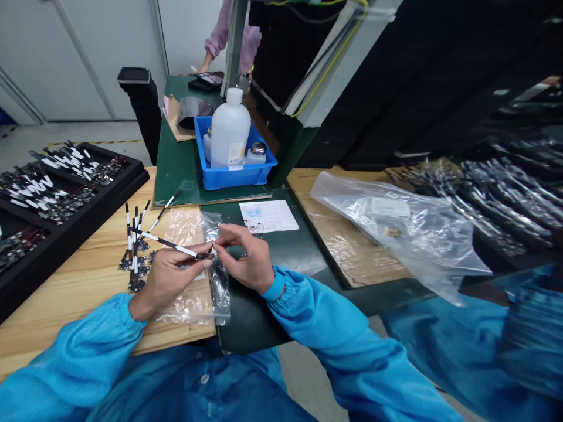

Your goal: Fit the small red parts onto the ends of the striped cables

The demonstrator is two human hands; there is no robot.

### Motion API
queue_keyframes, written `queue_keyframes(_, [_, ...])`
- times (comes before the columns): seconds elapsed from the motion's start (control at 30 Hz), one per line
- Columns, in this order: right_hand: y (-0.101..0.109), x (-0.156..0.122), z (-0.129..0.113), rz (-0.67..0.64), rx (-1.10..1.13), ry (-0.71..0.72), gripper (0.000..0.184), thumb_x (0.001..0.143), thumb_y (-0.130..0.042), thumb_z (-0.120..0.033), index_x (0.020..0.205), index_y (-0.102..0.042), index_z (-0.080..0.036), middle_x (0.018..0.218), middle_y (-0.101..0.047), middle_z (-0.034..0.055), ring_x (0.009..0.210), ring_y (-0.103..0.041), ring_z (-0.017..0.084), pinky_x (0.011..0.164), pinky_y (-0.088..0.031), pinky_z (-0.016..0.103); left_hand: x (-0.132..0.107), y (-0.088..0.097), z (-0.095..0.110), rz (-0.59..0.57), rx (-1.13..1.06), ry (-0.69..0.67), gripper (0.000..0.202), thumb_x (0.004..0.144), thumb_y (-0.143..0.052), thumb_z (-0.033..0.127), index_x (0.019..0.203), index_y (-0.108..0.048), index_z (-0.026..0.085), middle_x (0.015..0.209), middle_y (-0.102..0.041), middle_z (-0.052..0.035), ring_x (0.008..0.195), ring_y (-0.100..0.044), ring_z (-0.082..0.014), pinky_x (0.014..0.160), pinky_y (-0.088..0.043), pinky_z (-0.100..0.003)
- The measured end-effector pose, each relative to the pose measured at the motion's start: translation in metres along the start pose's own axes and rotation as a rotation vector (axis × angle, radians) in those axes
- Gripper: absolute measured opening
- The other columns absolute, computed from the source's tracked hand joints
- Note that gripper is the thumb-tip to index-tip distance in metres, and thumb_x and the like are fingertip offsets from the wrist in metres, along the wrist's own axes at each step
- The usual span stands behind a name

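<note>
My left hand (169,274) pinches a thin black flex strip with white labels (165,241), which slants up to the left. My right hand (246,258) is closed in a pinch at the strip's right end, fingertips meeting the left thumb at about the middle of the bench. Both hands hover over a small clear plastic bag (197,293) lying on the wooden board. A loose pile of similar strips (135,249) lies just left of my left hand. Both arms wear blue sleeves.
A black tray (70,217) of strips sits at the left. A blue bin (237,173) with a white bottle (229,129) stands behind on the green mat, beside a paper slip (268,215). A large clear bag (396,225) lies right. Another person in pink stands far back.
</note>
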State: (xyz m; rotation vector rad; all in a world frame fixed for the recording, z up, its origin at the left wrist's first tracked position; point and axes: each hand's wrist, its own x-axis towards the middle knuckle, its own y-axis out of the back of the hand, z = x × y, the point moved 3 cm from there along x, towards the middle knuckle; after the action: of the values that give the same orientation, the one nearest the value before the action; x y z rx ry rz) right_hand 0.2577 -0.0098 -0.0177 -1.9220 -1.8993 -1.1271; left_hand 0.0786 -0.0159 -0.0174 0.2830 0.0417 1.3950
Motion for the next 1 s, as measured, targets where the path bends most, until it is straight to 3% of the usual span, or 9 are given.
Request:
queue_keyframes(0.8, [-0.0008,-0.0015,-0.006,0.046,-0.161,0.072,0.041,0.088,-0.063,-0.015,0.127,-0.051,-0.024,0.088,-0.075,-0.0003,0.075,-0.074,0.013,0.077,-0.061,0.026,-0.0028,-0.0051,0.0054,0.06,-0.027,-0.016,0.024,0.072,-0.081,0.024,0.096,-0.081,0.021,0.105,-0.077,-0.0038,0.098,-0.075,-0.026,0.099,-0.058,-0.041])
queue_keyframes(1.0, [-0.0023,-0.0021,-0.0044,0.038,-0.165,0.064,0.033,0.086,-0.063,-0.015,0.117,-0.054,-0.024,0.085,-0.073,-0.001,0.074,-0.073,0.013,0.075,-0.06,0.026,-0.0012,-0.0052,0.0078,0.062,-0.026,0.035,0.023,0.069,-0.082,0.029,0.091,-0.082,0.021,0.101,-0.078,-0.0037,0.097,-0.075,-0.0274,0.099,-0.058,-0.043])
